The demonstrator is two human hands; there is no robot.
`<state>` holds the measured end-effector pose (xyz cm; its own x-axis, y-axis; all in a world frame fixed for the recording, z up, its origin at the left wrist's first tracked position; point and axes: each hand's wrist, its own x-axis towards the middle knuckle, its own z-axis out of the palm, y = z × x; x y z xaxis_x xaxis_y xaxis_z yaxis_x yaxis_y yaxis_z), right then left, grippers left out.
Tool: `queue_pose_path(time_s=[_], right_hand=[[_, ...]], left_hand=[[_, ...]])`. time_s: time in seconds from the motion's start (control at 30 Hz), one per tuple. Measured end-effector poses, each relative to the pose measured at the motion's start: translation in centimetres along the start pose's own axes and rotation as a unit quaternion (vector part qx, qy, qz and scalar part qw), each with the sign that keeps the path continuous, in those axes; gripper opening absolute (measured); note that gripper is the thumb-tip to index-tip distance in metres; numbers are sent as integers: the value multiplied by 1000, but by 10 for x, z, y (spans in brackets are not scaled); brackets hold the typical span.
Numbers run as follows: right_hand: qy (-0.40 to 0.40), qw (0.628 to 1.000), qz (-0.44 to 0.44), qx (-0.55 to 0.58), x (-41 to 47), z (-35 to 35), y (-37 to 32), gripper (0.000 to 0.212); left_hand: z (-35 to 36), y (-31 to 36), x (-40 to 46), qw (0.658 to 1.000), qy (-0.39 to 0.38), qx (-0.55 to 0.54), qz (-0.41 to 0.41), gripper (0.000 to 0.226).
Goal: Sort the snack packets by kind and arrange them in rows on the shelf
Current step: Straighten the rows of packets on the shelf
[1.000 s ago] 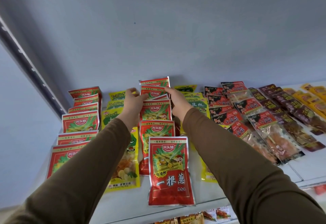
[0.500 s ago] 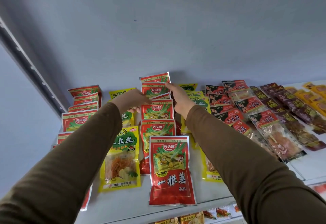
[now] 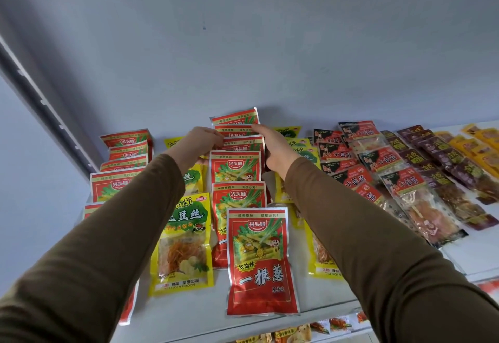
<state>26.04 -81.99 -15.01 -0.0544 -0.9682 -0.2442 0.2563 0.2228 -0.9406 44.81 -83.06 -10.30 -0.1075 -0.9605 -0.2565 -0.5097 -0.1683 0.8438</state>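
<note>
your left hand (image 3: 201, 141) and right hand (image 3: 272, 148) grip the red packets (image 3: 237, 137) from both sides. squeeze evenly between your fingertips, sliding the row (image 3: 237, 197) straight (overlaps stay equal).

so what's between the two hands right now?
Head view: the back of the middle red packet row. The left hand and right hand flank its rear packets, fingers on their edges. Nothing else lies between.
</note>
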Motion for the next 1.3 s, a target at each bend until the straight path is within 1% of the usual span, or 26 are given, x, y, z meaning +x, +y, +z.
queue_pose_path(time_s=[0.07,0.13,0.2,0.3,0.37,0.43,0.5,0.53,0.6,0.67,0.73,0.8,0.9,1.0,1.07,1.17,1.23,1.3], right_hand=[[-2,1000,19,7,-1,1,-1,34],[-3,1000,29,7,0,1,-1,34],[-1,999,32,10,0,1,-1,32],[0,999,29,25,1,0,2,31],[9,999,23,35,2,1,5,34],[22,999,22,38,2,2,7,37],[26,998,28,39,0,6,6,36],[28,999,27,37,-1,8,5,34],[30,999,17,25,-3,13,3,33],[26,1000,5,14,-4,17,0,40],[26,1000,-2,5,-5,18,-1,54],[21,999,-6,-27,-6,16,2,59],[12,996,4,-86,-10,17,11,50],[3,996,19,-92,-12,23,13,46],[0,996,22,-92,-15,26,10,45],[5,995,10,-97,-21,22,3,43],[6,993,-19,-117,-31,18,-3,41],[2,986,-50,-161,-47,14,-11,44]], left_hand=[[3,0,4,1000,14,18,22,12],[5,-2,5,999,25,24,39,11],[7,-6,7,996,53,43,58,7],[11,-14,5,984,127,99,81,20],[15,-18,4,982,149,80,81,37],[19,-18,3,991,123,-3,55,54],[22,-18,0,993,72,-95,12,59],[24,-18,1,991,43,-130,-11,56],[26,-21,2,982,-5,-182,-46,41],[28,-24,3,974,-23,-216,-56,28],[28,-27,4,970,-15,-234,-56,22],[29,-29,5,967,-3,-246,-61,19],[31,-30,6,966,-3,-248,-71,19],[32,-27,4,964,-14,-255,-75,25],[32,-25,4,963,-16,-256,-80,25],[26,-22,2,964,1,-256,-70,25],[20,-23,2,967,17,-252,-37,38],[11,-22,-3,977,59,-203,2,58]])
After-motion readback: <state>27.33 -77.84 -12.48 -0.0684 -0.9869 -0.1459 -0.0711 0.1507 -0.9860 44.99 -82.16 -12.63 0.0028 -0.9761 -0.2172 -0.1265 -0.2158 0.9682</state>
